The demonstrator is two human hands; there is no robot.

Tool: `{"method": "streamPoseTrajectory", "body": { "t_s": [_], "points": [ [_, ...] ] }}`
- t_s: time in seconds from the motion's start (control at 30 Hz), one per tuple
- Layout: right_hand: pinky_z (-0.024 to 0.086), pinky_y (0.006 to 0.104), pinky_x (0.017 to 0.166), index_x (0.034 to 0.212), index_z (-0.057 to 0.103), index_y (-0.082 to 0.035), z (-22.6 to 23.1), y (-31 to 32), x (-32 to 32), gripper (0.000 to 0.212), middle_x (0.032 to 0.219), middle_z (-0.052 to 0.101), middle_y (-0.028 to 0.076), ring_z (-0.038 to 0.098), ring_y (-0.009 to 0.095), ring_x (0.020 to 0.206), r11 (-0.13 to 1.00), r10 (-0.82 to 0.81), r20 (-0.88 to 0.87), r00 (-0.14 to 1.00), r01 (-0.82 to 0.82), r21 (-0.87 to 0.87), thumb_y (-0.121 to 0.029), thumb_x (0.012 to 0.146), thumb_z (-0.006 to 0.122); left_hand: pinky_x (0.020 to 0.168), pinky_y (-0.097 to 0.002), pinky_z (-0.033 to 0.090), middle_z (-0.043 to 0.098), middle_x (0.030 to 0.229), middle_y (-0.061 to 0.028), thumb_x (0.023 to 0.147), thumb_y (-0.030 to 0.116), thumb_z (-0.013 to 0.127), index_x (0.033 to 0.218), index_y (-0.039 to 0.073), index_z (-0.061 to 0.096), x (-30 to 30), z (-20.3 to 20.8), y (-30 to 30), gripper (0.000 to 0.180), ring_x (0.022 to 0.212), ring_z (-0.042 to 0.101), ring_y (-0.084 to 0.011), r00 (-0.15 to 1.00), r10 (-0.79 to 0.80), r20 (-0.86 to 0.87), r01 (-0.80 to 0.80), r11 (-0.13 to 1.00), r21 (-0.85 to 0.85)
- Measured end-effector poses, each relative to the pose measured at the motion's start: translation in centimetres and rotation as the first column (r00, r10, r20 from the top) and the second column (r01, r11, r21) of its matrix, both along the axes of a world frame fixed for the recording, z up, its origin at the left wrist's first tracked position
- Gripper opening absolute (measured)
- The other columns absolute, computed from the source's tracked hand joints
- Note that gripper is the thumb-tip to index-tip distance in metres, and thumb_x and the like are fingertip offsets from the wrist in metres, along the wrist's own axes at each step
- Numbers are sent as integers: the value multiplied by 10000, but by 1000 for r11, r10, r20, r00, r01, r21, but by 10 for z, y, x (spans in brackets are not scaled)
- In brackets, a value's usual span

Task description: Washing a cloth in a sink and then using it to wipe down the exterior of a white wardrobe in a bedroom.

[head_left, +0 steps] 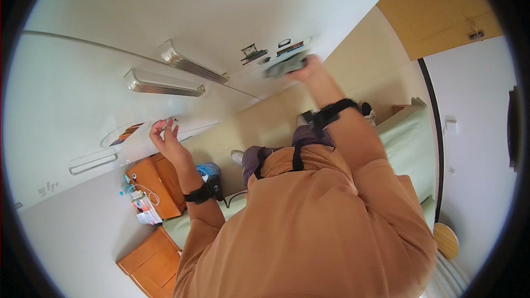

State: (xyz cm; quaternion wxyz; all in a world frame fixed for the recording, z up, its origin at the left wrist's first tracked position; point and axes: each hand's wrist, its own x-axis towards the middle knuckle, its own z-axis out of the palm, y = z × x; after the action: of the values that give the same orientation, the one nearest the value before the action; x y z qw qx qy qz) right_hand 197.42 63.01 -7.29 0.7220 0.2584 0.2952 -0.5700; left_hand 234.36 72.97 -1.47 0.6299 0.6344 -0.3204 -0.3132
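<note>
A grey-green cloth (284,66) lies under my right hand (309,70), whose fingers are closed on it. Hand and cloth are slightly blurred, up against the white cabinet front (221,16) beside a printed decoration (254,53). My left hand (168,142) is raised near the same cabinet, below two metal handles (187,66). Its fingers are loosely bent and apart, with nothing visible in them. Whether its fingertips touch the surface I cannot tell.
An orange-brown nightstand (160,182) holds papers, a cable and small items at lower left. Beside it stands a blue-lined bin (210,172). A bed with a pale green cover (406,143) is at right, and a yellow wooden door (441,8) at upper right.
</note>
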Motion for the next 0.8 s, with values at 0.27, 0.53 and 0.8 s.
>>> {"method": "streamPoseTrajectory", "body": {
  "t_s": [0.27,0.53,0.8],
  "points": [
    [319,574,1009,1302,431,-46,5,-25,-106,479,1359,432,145,429,349,1220,1000,-10,-459,888,21,19,-330,950,275,770,-261,457,559,1033,-26,880,57,530,1074,78,515,58,-1,92,196,942,544,-132,983,58,176,-66,997,38],
    [344,469,1013,1325,379,-41,-152,-24,63,608,1314,454,150,424,283,1201,895,-274,-720,638,443,52,-494,945,238,735,-249,455,572,1027,-30,880,110,540,1069,68,513,147,-4,169,195,894,568,-138,982,0,188,-52,960,273],
    [382,420,1004,1224,504,-54,-124,13,185,403,1233,540,98,514,272,1109,994,93,66,994,-88,-67,-290,941,343,826,-285,456,589,998,-78,924,119,504,1108,43,530,141,22,149,201,947,576,-167,915,-226,333,94,924,370]
  ]
}}
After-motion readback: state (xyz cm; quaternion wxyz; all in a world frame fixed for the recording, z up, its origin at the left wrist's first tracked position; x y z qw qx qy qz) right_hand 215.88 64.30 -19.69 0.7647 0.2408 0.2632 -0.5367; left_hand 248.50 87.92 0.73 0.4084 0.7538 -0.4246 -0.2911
